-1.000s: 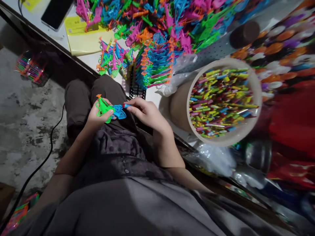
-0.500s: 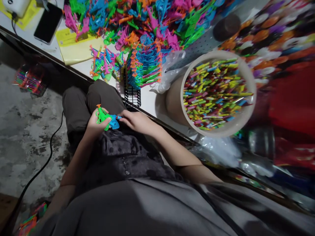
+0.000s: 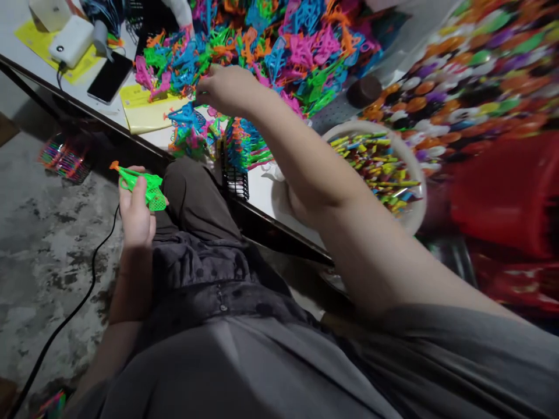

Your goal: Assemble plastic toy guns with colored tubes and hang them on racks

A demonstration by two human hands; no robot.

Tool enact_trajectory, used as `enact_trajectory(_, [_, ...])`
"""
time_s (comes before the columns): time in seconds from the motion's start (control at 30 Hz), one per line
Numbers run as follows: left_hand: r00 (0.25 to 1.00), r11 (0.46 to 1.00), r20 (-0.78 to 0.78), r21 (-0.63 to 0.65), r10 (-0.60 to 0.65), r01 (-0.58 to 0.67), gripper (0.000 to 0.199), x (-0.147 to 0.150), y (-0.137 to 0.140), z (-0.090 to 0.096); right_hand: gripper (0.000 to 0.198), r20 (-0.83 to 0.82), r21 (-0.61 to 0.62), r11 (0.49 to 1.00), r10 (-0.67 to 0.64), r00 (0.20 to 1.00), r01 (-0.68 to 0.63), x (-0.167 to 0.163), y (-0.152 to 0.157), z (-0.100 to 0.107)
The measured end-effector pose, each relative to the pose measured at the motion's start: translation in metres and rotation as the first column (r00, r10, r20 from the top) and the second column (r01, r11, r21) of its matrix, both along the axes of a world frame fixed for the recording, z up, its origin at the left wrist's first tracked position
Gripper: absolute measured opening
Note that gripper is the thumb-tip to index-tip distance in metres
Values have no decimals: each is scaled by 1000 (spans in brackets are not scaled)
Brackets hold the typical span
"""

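Note:
My left hand (image 3: 136,212) is closed around a green plastic toy gun (image 3: 146,189) with an orange tip, held over my lap to the left of my knee. The thumb presses on its side. My right hand (image 3: 222,90) is stretched out above the table, at the near edge of a big heap of coloured toy guns (image 3: 266,49). Its fingers point down and left, and the fingertips are lost among the toys. Just below them, a blue toy gun (image 3: 186,114) lies on a smaller pile of toys (image 3: 192,139).
Rows of toys stand by a black plastic basket (image 3: 236,184) at the table edge. To the right is a pale bucket (image 3: 417,203) of wrapped sticks, partly behind my forearm. A phone (image 3: 110,77), a yellow packet (image 3: 142,116) and a red tub (image 3: 498,192) are nearby.
My right hand has gone from my lap up to the table, and the blue toy gun it held now lies on the small pile. My left hand has moved left with the green one.

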State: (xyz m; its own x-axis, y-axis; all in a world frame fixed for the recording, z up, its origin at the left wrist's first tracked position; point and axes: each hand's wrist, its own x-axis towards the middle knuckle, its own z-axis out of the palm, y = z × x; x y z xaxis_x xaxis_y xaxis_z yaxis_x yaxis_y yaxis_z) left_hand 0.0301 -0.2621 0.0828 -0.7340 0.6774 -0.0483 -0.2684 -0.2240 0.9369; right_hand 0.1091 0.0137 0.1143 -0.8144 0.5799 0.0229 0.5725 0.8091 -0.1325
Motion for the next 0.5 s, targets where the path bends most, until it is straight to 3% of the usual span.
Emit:
enact_trajectory(0.1, [997,999,73,-1,-39,39,28,7,-6,-6,24,109,-85,994,-54,993,63,-25,23,-5])
enact_trajectory(0.2, [990,999,134,11,-51,50,25,9,-8,-12,26,96,-77,991,-99,990,107,-32,24,6])
enact_trajectory(0.27, [988,999,147,6,-49,48,28,8,-6,-17,30,-41,-73,992,-103,994,100,-27,13,18])
enact_trajectory(0.33, [989,998,135,-13,-65,68,34,6,-2,-23,25,-280,-211,977,-92,955,33,-16,-6,26])
enact_trajectory(0.4, [987,991,109,-48,-116,122,40,6,3,-31,24,-494,-422,895,-94,864,-144,-2,-29,26])
enact_trajectory(0.5, [977,973,93,-113,-192,202,44,7,9,-42,25,-620,-591,698,-71,781,-406,25,-65,10])
